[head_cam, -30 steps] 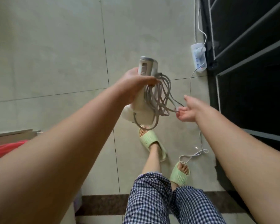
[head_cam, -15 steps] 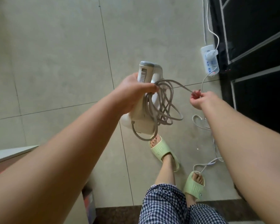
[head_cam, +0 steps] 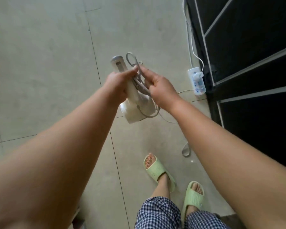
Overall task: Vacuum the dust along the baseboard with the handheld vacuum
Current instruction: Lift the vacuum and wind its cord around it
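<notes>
A cream handheld vacuum [head_cam: 135, 108] hangs over the tiled floor, handle up. My left hand [head_cam: 117, 85] grips its handle, thumb over the grey cord coils [head_cam: 134, 61] looped around it. My right hand [head_cam: 158, 86] has come against the vacuum and pinches the cord loops between fingers and thumb. More cord trails off to the right and down to the floor [head_cam: 186, 150].
A white power strip [head_cam: 197, 81] with a plug in it lies on the floor against a dark glass door frame [head_cam: 210, 76] at right. My feet in green slippers [head_cam: 157, 169] stand below. Open tiled floor [head_cam: 40, 63] spreads left.
My right hand moved left from holding the cord stretched out at the side to the coils at the vacuum handle. The view shifted, so the power strip sits further right.
</notes>
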The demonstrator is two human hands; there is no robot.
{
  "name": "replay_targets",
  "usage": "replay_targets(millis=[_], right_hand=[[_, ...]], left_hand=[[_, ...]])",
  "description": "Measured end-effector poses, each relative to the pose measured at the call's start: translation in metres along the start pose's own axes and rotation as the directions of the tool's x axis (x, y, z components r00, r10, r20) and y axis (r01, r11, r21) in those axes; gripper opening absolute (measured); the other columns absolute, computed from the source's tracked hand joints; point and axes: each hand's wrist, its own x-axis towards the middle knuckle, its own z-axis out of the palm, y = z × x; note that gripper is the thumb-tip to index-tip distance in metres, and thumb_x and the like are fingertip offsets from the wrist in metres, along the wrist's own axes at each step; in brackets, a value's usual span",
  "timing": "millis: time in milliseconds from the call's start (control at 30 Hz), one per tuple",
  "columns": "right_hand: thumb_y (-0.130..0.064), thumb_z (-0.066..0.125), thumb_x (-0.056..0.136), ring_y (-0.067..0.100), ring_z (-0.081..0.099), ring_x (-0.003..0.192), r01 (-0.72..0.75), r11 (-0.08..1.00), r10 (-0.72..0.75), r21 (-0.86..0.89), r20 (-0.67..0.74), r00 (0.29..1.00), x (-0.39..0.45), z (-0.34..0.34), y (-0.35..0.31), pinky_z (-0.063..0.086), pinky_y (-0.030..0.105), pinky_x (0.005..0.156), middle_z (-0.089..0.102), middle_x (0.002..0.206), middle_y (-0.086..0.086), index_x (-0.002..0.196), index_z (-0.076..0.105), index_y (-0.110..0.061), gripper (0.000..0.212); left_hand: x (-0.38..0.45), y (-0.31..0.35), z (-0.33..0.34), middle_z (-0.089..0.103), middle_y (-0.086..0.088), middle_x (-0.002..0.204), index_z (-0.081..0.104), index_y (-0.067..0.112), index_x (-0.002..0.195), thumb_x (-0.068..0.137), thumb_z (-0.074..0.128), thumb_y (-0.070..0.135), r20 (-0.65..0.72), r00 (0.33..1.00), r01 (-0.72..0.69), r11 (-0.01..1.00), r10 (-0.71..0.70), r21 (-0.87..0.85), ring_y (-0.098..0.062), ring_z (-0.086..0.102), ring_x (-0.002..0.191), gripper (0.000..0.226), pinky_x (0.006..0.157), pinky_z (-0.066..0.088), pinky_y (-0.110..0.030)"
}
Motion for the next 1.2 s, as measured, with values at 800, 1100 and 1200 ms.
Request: replay_targets(millis=[800,1100,1200], right_hand=[[-0.022,0.043,0.096,0.029,0.061,0.082,-0.283,0.092,0.593,0.955,0.176,0.786,0.028,-0.120,0.117,0.049,0.038,0.092,0.063,0.088,0.017,0.081,0.057,-0.011,0.023],[-0.036,0.067,0.087,0.018,0.063,0.079,-0.520,0.400,0.653,0.755,0.164,0.739,0.076,-0.141,0.223,0.052,0.035,0.081,0.068,0.070,0.003,0.084,0.061,-0.010,0.027],[-0.023,0.066,0.089,0.015,0.062,0.074,-0.529,0.375,0.701,0.761,0.141,0.699,0.079,-0.134,0.261,0.051,0.032,0.081,0.068,0.062,0.001,0.076,0.059,-0.010,0.020]], left_hand=[[0.102,-0.049,0.165,0.058,-0.001,0.086,0.050,0.014,0.107,0.070,0.079,0.023,-0.014,0.972,-0.162,0.710,0.234,0.685,-0.018,0.062,0.079,0.048,0.065,0.052,-0.026],[0.179,-0.171,0.209,0.055,-0.002,0.086,0.037,0.015,0.105,0.085,0.060,0.021,0.140,0.969,-0.203,0.336,0.204,0.920,-0.026,0.055,0.081,0.031,0.063,0.038,-0.032],[0.197,-0.209,0.214,0.059,-0.004,0.096,0.039,0.011,0.116,0.090,0.055,0.019,0.142,0.980,-0.178,0.303,0.137,0.936,-0.025,0.058,0.086,0.032,0.066,0.040,-0.033]])
